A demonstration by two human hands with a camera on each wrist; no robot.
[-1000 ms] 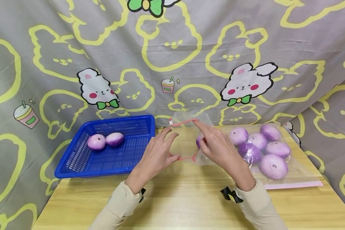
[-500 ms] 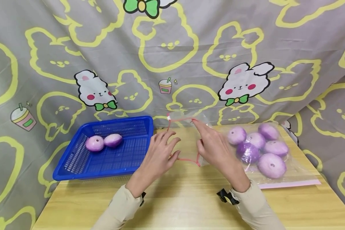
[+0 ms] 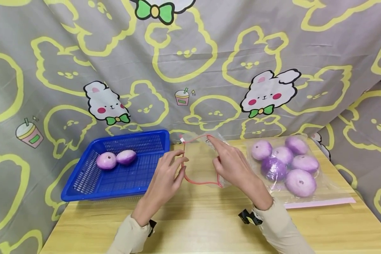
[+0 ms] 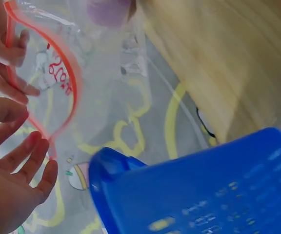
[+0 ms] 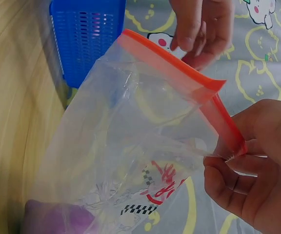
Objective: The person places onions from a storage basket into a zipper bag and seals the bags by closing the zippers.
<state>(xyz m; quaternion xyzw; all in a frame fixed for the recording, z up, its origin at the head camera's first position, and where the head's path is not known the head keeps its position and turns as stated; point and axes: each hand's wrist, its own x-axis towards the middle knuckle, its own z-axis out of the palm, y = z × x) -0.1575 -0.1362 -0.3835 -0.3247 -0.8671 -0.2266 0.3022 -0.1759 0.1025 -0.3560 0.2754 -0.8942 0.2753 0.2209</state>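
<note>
1. Between the two hands, at mid-table, a clear zip bag [image 3: 201, 162] with an orange-red seal strip is being held with its mouth spread wide and facing the person.
2. Left hand [image 3: 166, 176] is working the left side of the mouth; its fingers are loosely bent with tips at the strip, but whether they are pinching it or only touching it cannot be told from the head or left wrist view.
3. Right hand [image 3: 233, 165] is gripping the right side; in the right wrist view, thumb and fingers [image 5: 238, 168] are pinching the strip's end.
4. Mouth opening is running left to right from one hand to the other, and the bag body is trailing away toward the backdrop, with something purple lying at its far bottom end [image 5: 57, 217].
5. Blue basket [image 3: 82, 178] is sitting just left of the left hand, so that hand is the nearer one to it; two purple buns [image 3: 115, 159] are lying in its back part.
6. Second clear bag [image 3: 320, 190] holding five purple buns is lying flat to the right, near the right hand yet apart from it.
</note>
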